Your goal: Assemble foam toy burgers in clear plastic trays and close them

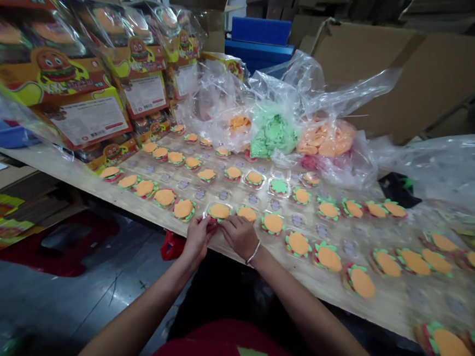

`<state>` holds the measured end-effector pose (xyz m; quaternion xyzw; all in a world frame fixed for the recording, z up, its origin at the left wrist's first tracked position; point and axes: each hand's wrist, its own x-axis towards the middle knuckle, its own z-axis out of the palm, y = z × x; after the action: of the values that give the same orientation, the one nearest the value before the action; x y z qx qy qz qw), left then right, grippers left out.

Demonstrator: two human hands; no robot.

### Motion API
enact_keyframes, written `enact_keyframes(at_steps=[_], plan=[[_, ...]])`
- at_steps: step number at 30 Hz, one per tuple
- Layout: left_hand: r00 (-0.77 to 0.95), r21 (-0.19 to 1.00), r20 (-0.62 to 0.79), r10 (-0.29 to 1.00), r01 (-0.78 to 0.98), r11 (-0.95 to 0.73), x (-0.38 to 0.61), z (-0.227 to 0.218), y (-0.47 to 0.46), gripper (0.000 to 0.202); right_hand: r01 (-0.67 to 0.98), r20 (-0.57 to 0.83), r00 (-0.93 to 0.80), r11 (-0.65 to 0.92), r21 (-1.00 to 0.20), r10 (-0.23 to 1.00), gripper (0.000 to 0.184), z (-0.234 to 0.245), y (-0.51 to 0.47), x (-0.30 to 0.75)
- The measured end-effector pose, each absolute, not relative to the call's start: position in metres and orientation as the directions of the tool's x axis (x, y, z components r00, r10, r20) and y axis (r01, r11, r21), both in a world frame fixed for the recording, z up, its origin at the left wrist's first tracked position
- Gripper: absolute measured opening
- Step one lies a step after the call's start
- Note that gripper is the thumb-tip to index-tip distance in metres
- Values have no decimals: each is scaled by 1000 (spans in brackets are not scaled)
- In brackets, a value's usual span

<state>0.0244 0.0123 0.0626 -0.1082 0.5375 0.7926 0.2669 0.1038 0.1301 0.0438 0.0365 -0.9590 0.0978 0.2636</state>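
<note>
My left hand (199,236) is at the table's near edge, thumb and fingers pinched together just below a burger-shaped piece (219,211) in a clear plastic tray. Beside it, my right hand (239,235) has bent fingers reaching to the same near edge of that tray. Whatever lies between the fingertips is too small to make out. The piece has an orange top with a green frilled layer under it. Another burger-shaped piece (246,214) sits just beyond my right hand, partly covered by it. A further one (272,223) stands to its right.
Rows of similar pieces in clear trays cover the wooden table (239,257). Behind them are plastic bags of green pieces (274,136) and orange discs (326,138). Printed burger display boxes (90,117) stand at left. A red stool (62,243) is below the table.
</note>
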Motion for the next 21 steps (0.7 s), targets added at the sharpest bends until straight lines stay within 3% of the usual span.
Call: enact_keyframes(at_steps=[5, 10, 15, 18, 21], plan=[[-789, 759, -491, 368, -595, -264, 25, 70, 15, 6, -107, 544, -811, 860, -499, 215, 13, 50, 129, 108], [-787, 748, -432, 441, -585, -312, 43, 84, -8, 21, -139, 452, -815, 636, -760, 363, 10, 68, 118, 130], [-693, 721, -426, 581, -648, -245, 67, 95, -31, 53, -138, 332, -882, 491, -860, 335, 9, 85, 108, 162], [-582, 663, -457, 673, -727, -178, 75, 99, -32, 47, -63, 218, -917, 420, -905, 333, 14, 88, 104, 177], [-543, 671, -477, 691, -733, -113, 82, 100, -28, 33, 97, 44, -908, 311, -945, 417, 33, 90, 99, 190]])
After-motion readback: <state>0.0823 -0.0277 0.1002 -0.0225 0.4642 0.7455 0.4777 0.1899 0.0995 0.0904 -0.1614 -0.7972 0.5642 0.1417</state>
